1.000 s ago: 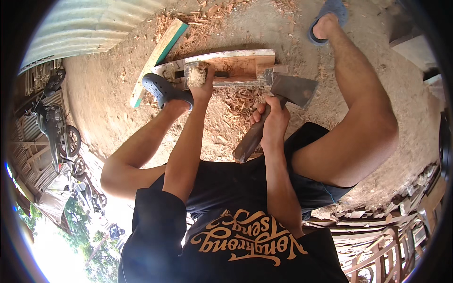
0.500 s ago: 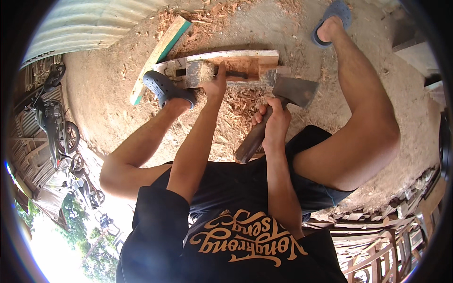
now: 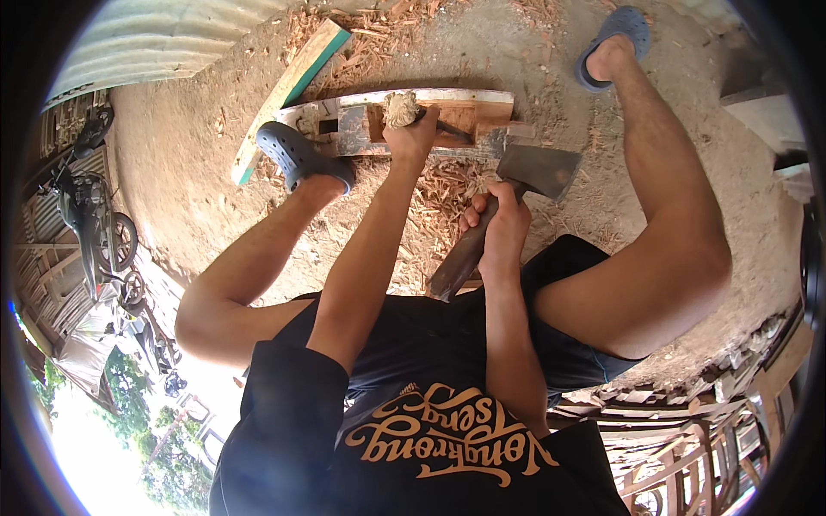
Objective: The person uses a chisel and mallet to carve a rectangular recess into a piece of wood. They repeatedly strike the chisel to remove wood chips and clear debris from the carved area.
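A weathered curved wooden piece [image 3: 495,112] with a carved recess lies across the ground. My left hand [image 3: 411,133] grips a chisel with a frayed, mushroomed wooden top [image 3: 399,108]; its dark blade [image 3: 451,132] reaches into the recess toward the right. My right hand [image 3: 500,225] is wrapped round the dark handle of an axe [image 3: 542,172], whose broad head sits just below the right end of the piece. My left foot in a grey-blue clog [image 3: 291,153] is against the piece's left end, beside a green-edged plank [image 3: 320,60].
Wood shavings [image 3: 439,206] litter the dirt. A corrugated metal sheet [image 3: 163,39] is at upper left, motorcycles [image 3: 103,232] stand along the left edge, and stacked wood scraps [image 3: 688,430] lie at lower right. My right foot [image 3: 611,58] is at upper right.
My left hand has moved right and slightly up along the wooden piece with the chisel. My right hand with the axe has shifted only slightly.
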A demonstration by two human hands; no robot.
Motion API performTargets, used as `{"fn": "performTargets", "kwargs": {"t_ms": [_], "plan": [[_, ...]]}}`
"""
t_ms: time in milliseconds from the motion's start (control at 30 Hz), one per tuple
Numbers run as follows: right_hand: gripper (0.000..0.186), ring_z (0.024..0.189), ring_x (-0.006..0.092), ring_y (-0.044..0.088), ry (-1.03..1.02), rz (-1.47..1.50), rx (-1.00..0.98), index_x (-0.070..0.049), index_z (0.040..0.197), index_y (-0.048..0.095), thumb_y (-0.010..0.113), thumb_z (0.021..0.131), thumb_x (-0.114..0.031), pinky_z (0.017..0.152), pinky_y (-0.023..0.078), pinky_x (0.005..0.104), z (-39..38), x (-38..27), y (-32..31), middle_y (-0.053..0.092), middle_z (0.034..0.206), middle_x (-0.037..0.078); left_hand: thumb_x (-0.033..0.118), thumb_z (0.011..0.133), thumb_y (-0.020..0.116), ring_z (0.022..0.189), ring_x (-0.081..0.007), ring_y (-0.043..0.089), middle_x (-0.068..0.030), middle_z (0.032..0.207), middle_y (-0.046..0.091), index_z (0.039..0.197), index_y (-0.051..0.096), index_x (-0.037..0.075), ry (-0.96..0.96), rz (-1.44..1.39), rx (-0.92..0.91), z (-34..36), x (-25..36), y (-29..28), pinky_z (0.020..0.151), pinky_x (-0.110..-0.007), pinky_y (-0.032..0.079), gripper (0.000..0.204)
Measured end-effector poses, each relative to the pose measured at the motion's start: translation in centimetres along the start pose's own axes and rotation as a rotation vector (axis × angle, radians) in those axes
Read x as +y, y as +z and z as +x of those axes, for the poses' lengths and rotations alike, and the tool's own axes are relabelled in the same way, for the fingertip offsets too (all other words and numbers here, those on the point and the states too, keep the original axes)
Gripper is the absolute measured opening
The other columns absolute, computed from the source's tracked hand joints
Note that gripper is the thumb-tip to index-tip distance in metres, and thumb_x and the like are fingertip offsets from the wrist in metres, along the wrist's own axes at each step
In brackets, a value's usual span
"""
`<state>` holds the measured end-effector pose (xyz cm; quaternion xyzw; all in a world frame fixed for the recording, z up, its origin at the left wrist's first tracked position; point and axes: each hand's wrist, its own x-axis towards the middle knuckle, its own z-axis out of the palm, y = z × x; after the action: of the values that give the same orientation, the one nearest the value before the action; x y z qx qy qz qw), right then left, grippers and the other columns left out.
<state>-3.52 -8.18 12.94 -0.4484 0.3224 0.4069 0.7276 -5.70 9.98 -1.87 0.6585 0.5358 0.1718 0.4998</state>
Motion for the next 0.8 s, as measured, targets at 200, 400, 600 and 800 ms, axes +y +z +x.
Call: {"fn": "performTargets", "kwargs": {"t_ms": [200, 400, 600, 800], "plan": [[0.018, 0.050, 0.0143, 0.046, -0.014, -0.015, 0.023, -0.008, 0.082, 0.044, 0.058, 0.087, -0.018, 0.048, 0.041, 0.0310, 0.3, -0.3, -0.6, 0.046, 0.066, 0.004, 0.019, 0.078, 0.079, 0.073, -0.0161, 0.066, -0.0056, 0.080, 0.069, 0.087, 0.066, -0.001, 0.259, 0.166, -0.304, -0.9, 3.3, -0.7, 0.069, -0.032, 0.054, 0.025], [0.017, 0.050, 0.0140, 0.046, 0.018, -0.006, -0.012, -0.009, 0.083, 0.045, 0.058, 0.088, -0.018, 0.049, 0.041, 0.0310, 0.1, 0.2, 0.2, 0.046, 0.066, 0.004, 0.007, 0.078, 0.080, 0.090, -0.0145, 0.066, -0.0069, 0.096, 0.071, 0.098, 0.067, -0.001, 0.248, 0.029, -0.624, 0.5, 4.1, -3.2, 0.077, -0.029, 0.053, 0.025], [0.017, 0.050, 0.0138, 0.046, 0.018, -0.016, 0.015, -0.009, 0.083, 0.045, 0.058, 0.089, -0.018, 0.049, 0.041, 0.0311, 0.6, 0.0, -0.5, 0.046, 0.065, 0.003, 0.001, 0.076, 0.079, 0.093, -0.0178, 0.067, -0.0103, 0.101, 0.071, 0.105, 0.067, -0.002, 0.066, -0.208, -0.826, 0.2, 6.7, -3.5, 0.083, -0.032, 0.055, 0.032], [0.017, 0.050, 0.0137, 0.045, 0.021, -0.012, 0.009, -0.009, 0.083, 0.045, 0.058, 0.089, -0.019, 0.049, 0.041, 0.0311, 0.7, 0.1, -0.3, 0.046, 0.065, 0.003, -0.005, 0.077, 0.076, 0.093, -0.0220, 0.068, -0.0121, 0.104, 0.070, 0.104, 0.065, -0.003, 0.088, -0.094, -0.855, 1.4, 6.2, -3.3, 0.080, -0.035, 0.060, 0.029]]}}
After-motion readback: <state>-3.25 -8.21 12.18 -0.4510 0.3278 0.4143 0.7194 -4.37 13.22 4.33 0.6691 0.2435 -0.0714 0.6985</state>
